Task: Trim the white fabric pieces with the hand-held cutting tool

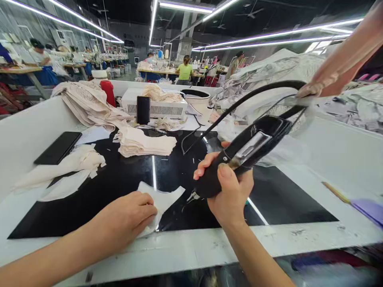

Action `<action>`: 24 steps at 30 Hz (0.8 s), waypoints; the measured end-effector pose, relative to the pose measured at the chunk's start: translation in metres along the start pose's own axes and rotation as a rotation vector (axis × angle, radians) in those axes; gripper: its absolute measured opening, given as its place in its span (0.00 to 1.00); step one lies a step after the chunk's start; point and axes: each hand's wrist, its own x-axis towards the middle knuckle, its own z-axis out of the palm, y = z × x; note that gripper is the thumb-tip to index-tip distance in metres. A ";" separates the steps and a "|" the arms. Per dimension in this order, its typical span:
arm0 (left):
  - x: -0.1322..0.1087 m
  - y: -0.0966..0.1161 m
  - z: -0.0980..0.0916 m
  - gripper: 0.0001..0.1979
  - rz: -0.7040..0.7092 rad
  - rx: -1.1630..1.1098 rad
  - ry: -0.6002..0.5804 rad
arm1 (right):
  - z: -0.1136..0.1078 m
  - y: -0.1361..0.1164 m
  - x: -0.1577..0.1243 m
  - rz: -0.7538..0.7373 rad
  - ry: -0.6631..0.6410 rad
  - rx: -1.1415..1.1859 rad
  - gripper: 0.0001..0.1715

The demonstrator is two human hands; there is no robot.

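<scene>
My left hand [128, 218] presses its closed fingers on the edge of a small cream fabric piece [165, 199] with a curved-in side, lying on the black mat [287, 199]. In my right hand [229, 191] is a black corded hand tool [248, 143], thumb on top and fingers wrapped round its body. Its narrow metal tip [193, 196] points down to the left, just right of the fabric piece. Behind the fabric piece rests a stack of cut cream pieces [145, 142]. A loose heap of cream pieces [73, 167] is on the left.
Another person's arm [344, 67] reaches in at upper right by the tool's cord [248, 99]. A black phone [143, 109] leans on a white vented box [131, 104]; a dark flat device [58, 148] lies left. Fabric [86, 99] piles up behind, near a white bucket [200, 105].
</scene>
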 end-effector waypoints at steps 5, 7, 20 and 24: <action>0.014 0.005 -0.017 0.09 -0.028 0.044 -0.018 | 0.008 -0.006 -0.005 0.012 -0.023 0.038 0.19; 0.027 -0.001 -0.022 0.07 0.056 0.115 0.030 | 0.011 -0.005 -0.005 0.018 -0.029 0.045 0.17; 0.062 -0.042 -0.016 0.33 0.238 0.149 -0.156 | 0.030 0.015 -0.004 0.084 -0.022 0.086 0.19; 0.062 -0.038 -0.020 0.31 0.227 0.187 -0.181 | 0.032 0.018 -0.005 0.098 -0.026 0.056 0.19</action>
